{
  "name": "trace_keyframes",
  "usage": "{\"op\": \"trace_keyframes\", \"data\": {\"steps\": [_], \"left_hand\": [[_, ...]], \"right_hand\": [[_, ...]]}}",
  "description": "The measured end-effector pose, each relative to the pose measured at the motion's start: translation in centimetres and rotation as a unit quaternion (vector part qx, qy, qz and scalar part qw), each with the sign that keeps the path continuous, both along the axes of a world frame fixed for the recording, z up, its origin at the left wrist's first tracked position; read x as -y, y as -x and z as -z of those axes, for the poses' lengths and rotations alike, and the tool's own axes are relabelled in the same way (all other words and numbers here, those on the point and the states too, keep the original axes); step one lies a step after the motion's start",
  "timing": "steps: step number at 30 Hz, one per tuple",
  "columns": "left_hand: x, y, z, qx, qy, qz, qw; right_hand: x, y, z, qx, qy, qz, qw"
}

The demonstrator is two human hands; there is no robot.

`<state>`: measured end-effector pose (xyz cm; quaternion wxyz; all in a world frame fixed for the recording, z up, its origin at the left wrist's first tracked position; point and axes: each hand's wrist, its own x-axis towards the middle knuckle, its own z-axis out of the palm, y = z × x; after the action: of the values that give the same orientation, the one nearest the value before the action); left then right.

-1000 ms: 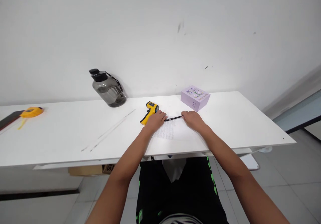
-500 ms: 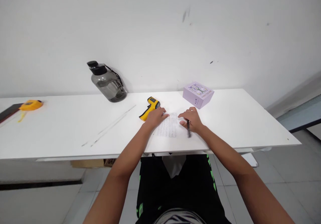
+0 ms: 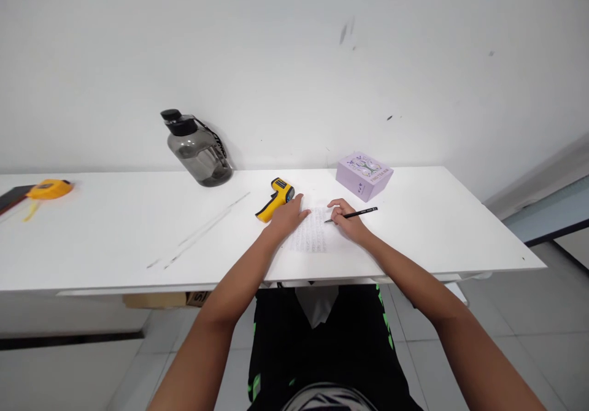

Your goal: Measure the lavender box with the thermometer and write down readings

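A black pencil (image 3: 362, 213) is pinched in my right hand (image 3: 348, 222), its tip pointing left over a white sheet of paper (image 3: 309, 239) covered in rows of faint marks. Whether the tip touches the paper I cannot tell. My left hand (image 3: 288, 216) lies flat with fingers stretched on the left part of the sheet. Just beyond and left of it rests a yellow and black infrared thermometer gun (image 3: 276, 200), close to my fingers.
A grey translucent water bottle (image 3: 200, 153) leans tilted in view near the wall. A lilac box (image 3: 363, 175) sits at the back right. At the far left lies a yellow tape measure (image 3: 50, 189) beside a dark flat object (image 3: 13, 197). The white table (image 3: 442, 233) ends at the right.
The pencil has swung from pointing toward me to lying across my right hand, its tip now left over the paper. My left hand stays in place.
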<state>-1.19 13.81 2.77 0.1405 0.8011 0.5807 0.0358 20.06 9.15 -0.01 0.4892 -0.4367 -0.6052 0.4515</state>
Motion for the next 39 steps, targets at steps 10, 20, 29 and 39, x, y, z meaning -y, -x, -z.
{"op": "trace_keyframes", "data": {"steps": [10,20,29,39], "left_hand": [[0.49,-0.18,-0.18,-0.009,-0.002,0.017,1.000],[0.35,-0.14,0.09,-0.019,-0.011,0.023,0.999],[0.50,-0.20,-0.14,-0.024,-0.010,0.021,0.999],[0.45,-0.22,0.14,-0.015,-0.014,0.016,1.000]], "right_hand": [[0.26,0.76,0.52,0.168,-0.007,0.053,0.984],[0.25,0.52,0.28,0.167,-0.007,0.050,0.985],[-0.08,0.49,0.27,0.171,0.021,0.051,0.984],[-0.25,0.39,0.24,0.191,0.023,0.030,0.981]]}}
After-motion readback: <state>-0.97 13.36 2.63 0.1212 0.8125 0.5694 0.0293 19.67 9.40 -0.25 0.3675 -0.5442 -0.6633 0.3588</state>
